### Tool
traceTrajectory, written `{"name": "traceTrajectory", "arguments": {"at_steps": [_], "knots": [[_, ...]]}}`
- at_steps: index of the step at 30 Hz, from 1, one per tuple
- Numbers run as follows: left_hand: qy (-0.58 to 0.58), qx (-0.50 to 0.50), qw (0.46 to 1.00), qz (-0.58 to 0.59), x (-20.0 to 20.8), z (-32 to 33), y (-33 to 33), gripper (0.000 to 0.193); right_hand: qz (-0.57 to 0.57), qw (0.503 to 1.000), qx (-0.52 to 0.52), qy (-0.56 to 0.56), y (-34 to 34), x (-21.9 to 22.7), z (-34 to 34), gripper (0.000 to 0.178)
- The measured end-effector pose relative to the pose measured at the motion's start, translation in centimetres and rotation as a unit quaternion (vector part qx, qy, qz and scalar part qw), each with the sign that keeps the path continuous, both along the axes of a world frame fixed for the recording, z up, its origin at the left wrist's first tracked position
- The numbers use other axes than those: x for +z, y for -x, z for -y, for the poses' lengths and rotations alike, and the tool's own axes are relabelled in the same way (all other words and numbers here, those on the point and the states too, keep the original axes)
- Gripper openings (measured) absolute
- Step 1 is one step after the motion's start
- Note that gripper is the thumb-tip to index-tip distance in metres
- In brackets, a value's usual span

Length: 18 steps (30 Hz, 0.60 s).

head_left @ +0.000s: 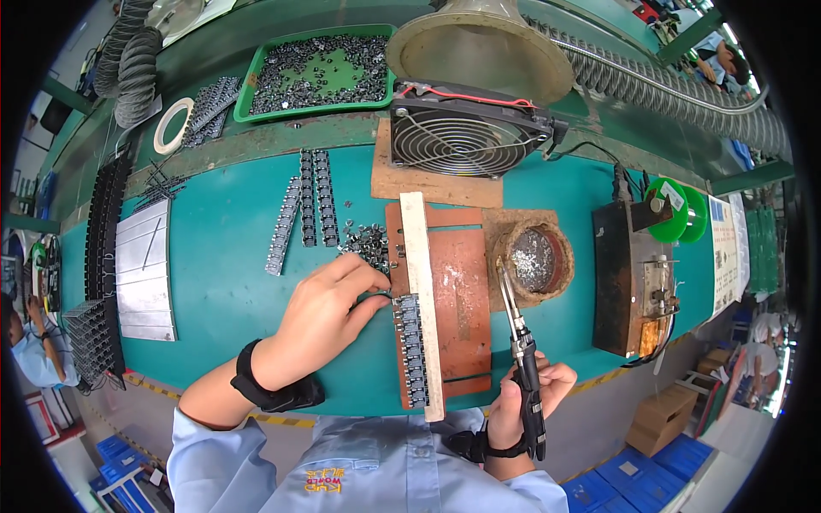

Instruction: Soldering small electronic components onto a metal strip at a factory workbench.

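Observation:
My left hand [329, 312] is closed in a pinch at the left edge of a reddish-brown board [462, 316]; what sits between thumb and forefinger is too small to make out. Just below those fingertips, a row of small dark components [412, 350] lies along a pale straight bar [419, 299] that crosses the board. A pile of loose small metal parts [368, 244] lies beyond the left fingers. In my right hand [547, 393] is a soldering iron [524, 363] with a black handle, its tip at the near-left rim of a round crusted pot [560, 286] with silvery contents.
Three component strips [308, 201] lie at the back left, with metal plates [144, 269] farther left. Behind the board stands a black fan [466, 137]; a green tray [248, 98] of small parts is beyond. On the right are a metal box [611, 282] and a green spool [693, 212].

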State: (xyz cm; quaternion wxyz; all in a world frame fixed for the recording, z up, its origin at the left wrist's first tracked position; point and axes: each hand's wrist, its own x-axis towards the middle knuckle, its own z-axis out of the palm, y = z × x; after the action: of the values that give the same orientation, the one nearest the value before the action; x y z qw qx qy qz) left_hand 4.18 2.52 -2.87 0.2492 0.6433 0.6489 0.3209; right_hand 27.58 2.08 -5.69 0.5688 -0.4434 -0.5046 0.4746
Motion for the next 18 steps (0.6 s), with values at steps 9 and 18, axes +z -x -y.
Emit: {"name": "traceTrajectory", "arguments": {"at_steps": [9, 18], "knots": [[-0.003, -0.027, 0.999, -0.036, -0.3, 0.0, 0.2, 0.017, -0.007, 1.0, -0.012, 0.014, 0.4, 0.4, 0.0, 0.043], [0.062, 0.01, 0.995, 0.083, 0.5, 0.7, 0.6, 0.009, 0.007, 1.0, -0.006, 0.008, 0.0, -0.2, 0.1, 0.044]]}}
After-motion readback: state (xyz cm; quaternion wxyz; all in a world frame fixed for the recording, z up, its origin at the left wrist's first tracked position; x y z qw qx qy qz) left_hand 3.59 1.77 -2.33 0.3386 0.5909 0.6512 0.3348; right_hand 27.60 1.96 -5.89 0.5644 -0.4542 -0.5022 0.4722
